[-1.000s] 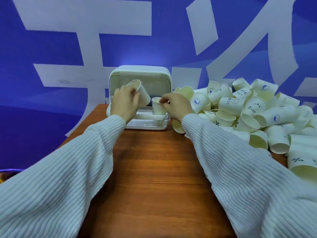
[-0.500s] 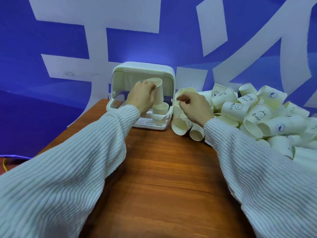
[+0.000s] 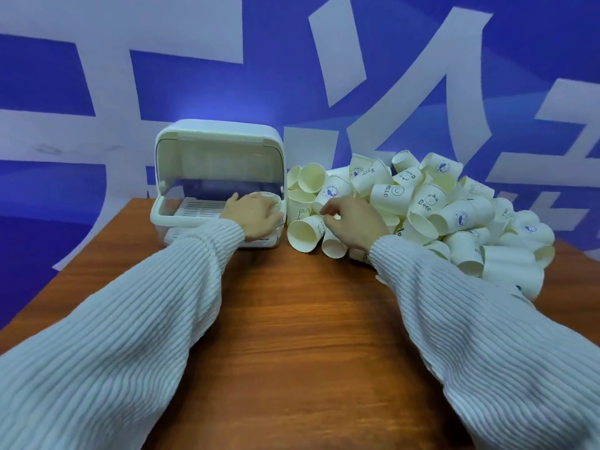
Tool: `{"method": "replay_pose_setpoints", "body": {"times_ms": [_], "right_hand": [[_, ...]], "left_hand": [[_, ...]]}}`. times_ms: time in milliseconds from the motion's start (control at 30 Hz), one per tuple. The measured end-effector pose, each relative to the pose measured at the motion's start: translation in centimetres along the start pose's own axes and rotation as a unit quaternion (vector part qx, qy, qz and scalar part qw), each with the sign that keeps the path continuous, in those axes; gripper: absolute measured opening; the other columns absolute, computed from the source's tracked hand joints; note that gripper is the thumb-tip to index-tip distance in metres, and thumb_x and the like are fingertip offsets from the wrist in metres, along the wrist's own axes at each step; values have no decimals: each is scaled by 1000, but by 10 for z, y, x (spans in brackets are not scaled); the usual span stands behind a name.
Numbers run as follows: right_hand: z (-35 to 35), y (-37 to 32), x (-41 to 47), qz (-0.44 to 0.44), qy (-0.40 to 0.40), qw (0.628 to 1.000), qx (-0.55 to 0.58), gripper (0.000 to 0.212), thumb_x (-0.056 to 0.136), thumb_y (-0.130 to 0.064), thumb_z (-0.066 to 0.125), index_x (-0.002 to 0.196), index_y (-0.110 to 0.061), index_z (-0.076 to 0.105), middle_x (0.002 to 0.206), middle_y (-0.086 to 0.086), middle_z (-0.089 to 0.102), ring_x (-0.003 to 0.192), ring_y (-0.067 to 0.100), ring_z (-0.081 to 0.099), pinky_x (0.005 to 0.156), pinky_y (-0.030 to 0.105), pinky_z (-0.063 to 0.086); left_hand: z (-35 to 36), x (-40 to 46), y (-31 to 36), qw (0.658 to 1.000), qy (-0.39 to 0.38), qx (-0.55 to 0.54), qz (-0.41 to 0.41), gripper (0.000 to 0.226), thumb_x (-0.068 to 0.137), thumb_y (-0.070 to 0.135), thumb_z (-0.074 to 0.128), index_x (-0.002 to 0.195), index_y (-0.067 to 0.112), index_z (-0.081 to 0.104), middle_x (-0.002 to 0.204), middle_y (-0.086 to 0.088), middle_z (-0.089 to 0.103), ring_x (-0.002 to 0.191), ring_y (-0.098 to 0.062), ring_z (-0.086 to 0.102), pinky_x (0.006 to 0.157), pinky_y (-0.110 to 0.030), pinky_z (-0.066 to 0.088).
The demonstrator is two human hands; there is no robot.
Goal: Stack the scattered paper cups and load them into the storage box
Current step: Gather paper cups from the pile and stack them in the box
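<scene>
Head view: my left hand (image 3: 256, 213) curls round the stacked cups (image 3: 271, 199) standing on the slotted tray inside the open storage box (image 3: 217, 134), at its right side. My right hand (image 3: 352, 219), fingers bent in a pinch, reaches into the loose pile of paper cups (image 3: 422, 203) heaped just right of the box; I cannot tell whether it has one. By my reckoning the job has barely begun: one short stack loaded, nearly the whole pile left.
</scene>
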State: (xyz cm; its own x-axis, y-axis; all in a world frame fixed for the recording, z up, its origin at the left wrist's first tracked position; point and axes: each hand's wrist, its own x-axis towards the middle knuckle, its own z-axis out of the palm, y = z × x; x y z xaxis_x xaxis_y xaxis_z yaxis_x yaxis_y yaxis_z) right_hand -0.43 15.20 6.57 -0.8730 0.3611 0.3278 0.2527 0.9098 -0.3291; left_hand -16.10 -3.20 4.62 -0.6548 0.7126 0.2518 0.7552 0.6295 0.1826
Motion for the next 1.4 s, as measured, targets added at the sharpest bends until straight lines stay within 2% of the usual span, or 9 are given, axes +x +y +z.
{"method": "replay_pose_setpoints", "body": {"times_ms": [100, 267, 367, 500, 800, 900, 1000, 1233, 1400], "right_hand": [[11, -7, -2, -37, 20, 994, -101, 24, 92, -39, 59, 109, -28, 71, 110, -4, 70, 106, 23, 63, 84, 41, 54], [14, 3, -11, -72, 32, 977, -200, 27, 86, -34, 62, 110, -23, 63, 111, 1, 64, 110, 28, 56, 87, 39, 39], [13, 14, -14, -94, 2, 962, -257, 35, 90, -43, 64, 119, -24, 61, 118, 1, 63, 116, 28, 55, 97, 41, 39], [23, 27, -17, -145, 41, 938, -313, 16, 92, -28, 65, 104, -18, 67, 101, 3, 69, 98, 31, 63, 84, 42, 41], [7, 24, -23, -47, 47, 991, -113, 27, 95, -44, 55, 92, -24, 73, 95, -3, 70, 91, 22, 64, 68, 34, 44], [6, 25, -19, -10, 64, 994, -92, 31, 97, -41, 55, 118, -27, 73, 131, -2, 67, 123, 24, 57, 96, 40, 47], [9, 22, -20, 8, -47, 985, -168, 43, 91, -53, 64, 128, -31, 69, 160, -2, 43, 153, 24, 25, 121, 44, 22], [9, 11, -18, -6, 123, 990, -74, 38, 94, -38, 62, 130, -26, 64, 143, 3, 56, 131, 26, 48, 108, 40, 37], [21, 5, 2, -66, 12, 989, -133, 46, 98, -47, 56, 141, -34, 60, 154, -5, 52, 150, 23, 32, 122, 45, 25]], "left_hand": [[1, -7, 7, 998, 67, 9, 2, 55, 97, 42, 48, 149, 25, 45, 153, -4, 47, 151, -24, 26, 121, -55, 10], [6, -17, 32, 976, 140, 112, 122, 41, 91, 27, 56, 131, 25, 64, 130, -2, 64, 130, -26, 50, 114, -45, 28], [17, -13, 46, 973, 106, 164, 121, 37, 94, 29, 55, 129, 25, 65, 128, -1, 66, 131, -24, 49, 117, -47, 22], [30, -8, 60, 968, 110, 208, 89, 23, 94, 25, 57, 116, 25, 66, 114, 2, 70, 119, -23, 57, 118, -50, 22], [20, -15, 61, 967, 176, 163, 83, 12, 90, 24, 55, 96, 20, 64, 98, -1, 69, 100, -26, 62, 111, -43, 32], [16, -22, 58, 966, 189, 159, 79, 14, 88, 27, 53, 94, 21, 64, 96, 0, 69, 98, -25, 61, 108, -42, 32], [12, -28, 54, 969, 190, 146, 64, 17, 88, 27, 54, 97, 21, 67, 97, 0, 69, 101, -25, 62, 109, -42, 33], [5, -38, 55, 968, 197, 145, 59, 17, 91, 32, 54, 98, 23, 67, 94, 2, 69, 96, -22, 63, 101, -40, 39], [2, -47, 51, 967, 201, 142, 60, 18, 90, 32, 54, 96, 21, 67, 92, 0, 70, 94, -24, 63, 98, -40, 39]]}}
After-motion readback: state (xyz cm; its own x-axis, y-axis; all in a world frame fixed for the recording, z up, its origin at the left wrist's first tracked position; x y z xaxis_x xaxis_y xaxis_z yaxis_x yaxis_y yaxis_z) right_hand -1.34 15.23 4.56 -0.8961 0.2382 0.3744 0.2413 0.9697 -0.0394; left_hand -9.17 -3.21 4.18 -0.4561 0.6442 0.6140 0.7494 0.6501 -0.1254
